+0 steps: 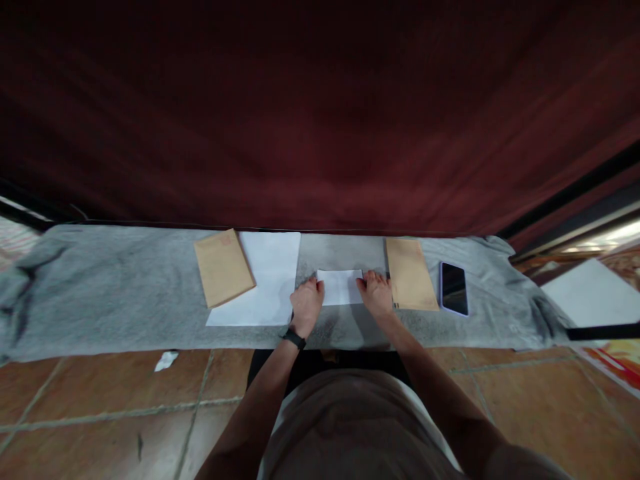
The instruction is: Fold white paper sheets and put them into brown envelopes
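Note:
A white sheet of paper, folded into a narrow strip (342, 288), lies on the grey cloth between my hands. At its left end, my left hand (307, 303) has its fingers curled closed on the edge, a dark band round the wrist. My right hand (376, 292) grips the right end, with thumb and bent fingers at the edge. To the left, larger white paper (273, 277) lies flat, partly under a stack of brown envelopes (225, 268). Just right of my right hand is another stack of brown envelopes (413, 275).
A phone (454, 288) with a dark screen lies right of the envelopes. Grey cloth (125, 287) covers the long narrow table, and a dark red curtain (320, 147) hangs behind it. A crumpled white scrap (166, 361) is on the tiled floor (110, 387).

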A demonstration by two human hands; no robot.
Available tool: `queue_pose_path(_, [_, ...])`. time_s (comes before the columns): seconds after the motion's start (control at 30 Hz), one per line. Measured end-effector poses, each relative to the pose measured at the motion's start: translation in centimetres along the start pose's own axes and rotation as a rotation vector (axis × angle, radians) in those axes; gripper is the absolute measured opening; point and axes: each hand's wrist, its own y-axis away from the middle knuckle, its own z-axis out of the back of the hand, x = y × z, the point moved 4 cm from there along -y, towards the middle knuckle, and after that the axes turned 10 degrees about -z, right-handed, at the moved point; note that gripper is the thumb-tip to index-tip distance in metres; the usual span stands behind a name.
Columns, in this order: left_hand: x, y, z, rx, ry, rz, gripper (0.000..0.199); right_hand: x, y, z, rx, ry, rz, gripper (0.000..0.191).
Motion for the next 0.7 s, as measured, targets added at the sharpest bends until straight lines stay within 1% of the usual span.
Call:
queue_pose_path(0.1, [0.0,0.0,-0.2,-0.002,-0.012,-0.009,0.04,0.4,0.3,0.5,-0.07,-0.007,0.035,0.031])
queue_pose_path(0.17, [-0.1,0.1,-0.3,0.001,-0.015,-0.018,0.041,1.2,0.8,0.7,-0.077,-0.035,0.104,0.036])
queue_pose_path(0.27, [-0.2,0.2,-0.4,-0.003,-0.025,-0.035,0.042,2.9,2.1,0.3,-0.019,-0.08,0.28,0.044])
queue_pose_path(0.33, [-0.2,0.2,-0.4,-0.007,-0.032,-0.041,0.043,3.8,2.9,-0.4,0.028,-0.072,0.363,0.047])
queue_pose_path(0.4, [-0.1,0.3,-0.4,-0.008,-0.03,-0.045,0.042,4.1,3.5,-1.1,0.054,-0.046,0.384,0.049])
queue_pose_path(0.5, [-0.1,0.2,-0.3,-0.004,-0.02,-0.044,0.042,4.1,3.9,-1.7,0.052,-0.022,0.382,0.051])
queue_pose_path(0.6, [-0.5,0.4,0.0,-0.06,-0.013,-0.053,0.038,4.0,3.9,-2.0,0.042,-0.015,0.387,0.052])
queue_pose_path(0.67, [-1.7,0.8,-0.1,-0.128,0.012,-0.139,0.036,3.9,3.9,-2.2,0.044,-0.009,0.388,0.053])
queue_pose_path(0.7, [-2.6,1.1,-0.3,-0.155,0.036,-0.222,0.037,3.8,4.0,-2.3,0.048,-0.003,0.392,0.053])
